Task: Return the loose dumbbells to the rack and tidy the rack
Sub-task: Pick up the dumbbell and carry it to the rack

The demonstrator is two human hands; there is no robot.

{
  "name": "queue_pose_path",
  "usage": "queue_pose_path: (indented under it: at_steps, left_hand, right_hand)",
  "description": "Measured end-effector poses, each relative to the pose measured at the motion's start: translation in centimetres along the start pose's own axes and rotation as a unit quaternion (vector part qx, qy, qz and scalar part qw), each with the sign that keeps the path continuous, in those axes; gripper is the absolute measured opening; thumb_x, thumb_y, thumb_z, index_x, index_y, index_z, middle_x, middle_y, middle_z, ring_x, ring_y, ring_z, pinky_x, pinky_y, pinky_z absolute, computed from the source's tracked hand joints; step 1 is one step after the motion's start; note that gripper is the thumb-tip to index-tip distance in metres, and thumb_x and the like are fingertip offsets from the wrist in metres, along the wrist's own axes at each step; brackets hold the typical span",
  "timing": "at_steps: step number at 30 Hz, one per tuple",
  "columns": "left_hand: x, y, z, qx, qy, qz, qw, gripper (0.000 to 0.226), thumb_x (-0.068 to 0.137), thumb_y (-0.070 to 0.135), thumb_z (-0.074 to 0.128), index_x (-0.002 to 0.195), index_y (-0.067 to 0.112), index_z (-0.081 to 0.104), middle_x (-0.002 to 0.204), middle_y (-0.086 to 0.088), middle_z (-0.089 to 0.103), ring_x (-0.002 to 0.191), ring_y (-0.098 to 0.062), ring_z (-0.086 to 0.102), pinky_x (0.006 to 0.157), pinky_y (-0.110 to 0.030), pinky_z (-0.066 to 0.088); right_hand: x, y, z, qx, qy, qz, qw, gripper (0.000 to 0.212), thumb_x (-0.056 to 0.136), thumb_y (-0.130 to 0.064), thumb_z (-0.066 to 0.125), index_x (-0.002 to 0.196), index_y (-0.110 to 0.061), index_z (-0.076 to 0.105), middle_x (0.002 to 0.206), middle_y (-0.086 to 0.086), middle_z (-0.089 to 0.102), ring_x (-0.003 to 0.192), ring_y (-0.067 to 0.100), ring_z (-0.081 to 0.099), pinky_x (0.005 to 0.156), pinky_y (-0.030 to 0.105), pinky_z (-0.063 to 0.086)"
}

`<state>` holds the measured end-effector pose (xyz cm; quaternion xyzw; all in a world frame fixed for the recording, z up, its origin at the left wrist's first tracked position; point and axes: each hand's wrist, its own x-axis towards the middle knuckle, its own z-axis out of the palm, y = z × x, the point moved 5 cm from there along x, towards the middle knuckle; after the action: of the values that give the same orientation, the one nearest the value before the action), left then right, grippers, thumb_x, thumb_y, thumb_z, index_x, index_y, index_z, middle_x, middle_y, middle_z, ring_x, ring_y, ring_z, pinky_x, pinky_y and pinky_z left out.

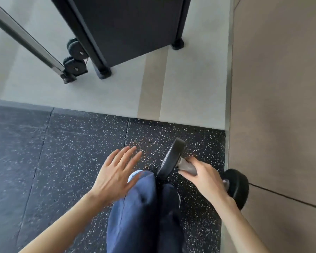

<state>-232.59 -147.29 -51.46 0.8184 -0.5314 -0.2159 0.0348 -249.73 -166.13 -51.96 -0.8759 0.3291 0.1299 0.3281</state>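
Note:
A black round-headed dumbbell (171, 157) with a metal handle sits low over the speckled black rubber mat (71, 152) at the lower right. My right hand (204, 178) is wrapped around its handle, between the two heads; the far head (237, 187) pokes out behind my wrist. My left hand (115, 172) hovers with fingers spread above the mat, left of the dumbbell, holding nothing. No dumbbell rack is in sight.
My legs in blue trousers (140, 212) stand between my hands. A black cable machine (128, 28) with pulleys (75, 57) and a slanted metal bar (22, 37) rises at the top. A beige wall (281, 88) bounds the right side.

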Motion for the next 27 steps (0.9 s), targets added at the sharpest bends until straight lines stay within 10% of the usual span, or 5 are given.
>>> queue_pose_path:
  at_steps: [11, 27]
  left_hand:
    - [-21.0, 5.9, -24.5, -0.018, 0.072, -0.14, 0.987, 0.062, 0.091, 0.051, 0.038, 0.141, 0.015, 0.042, 0.144, -0.01, 0.045, 0.133, -0.027, 0.041, 0.111, -0.043, 0.023]
    - [-46.0, 0.6, -28.2, -0.029, 0.185, -0.455, 0.87, 0.063, 0.091, 0.052, 0.033, 0.14, 0.014, 0.044, 0.143, -0.01, 0.045, 0.133, -0.028, 0.04, 0.11, -0.044, 0.024]
  right_hand:
    - [-15.3, -25.1, -17.3, -0.11, -0.075, -0.202, 0.97, 0.039, 0.083, -0.055, 0.058, 0.111, -0.03, 0.051, 0.092, -0.004, 0.066, 0.083, 0.019, 0.064, 0.072, 0.034, 0.051]
    - [-21.0, -50.7, -12.0, -0.238, -0.204, -0.42, 0.852, 0.044, 0.081, -0.061, 0.056, 0.11, -0.028, 0.05, 0.083, -0.003, 0.055, 0.082, 0.025, 0.06, 0.066, 0.033, 0.044]
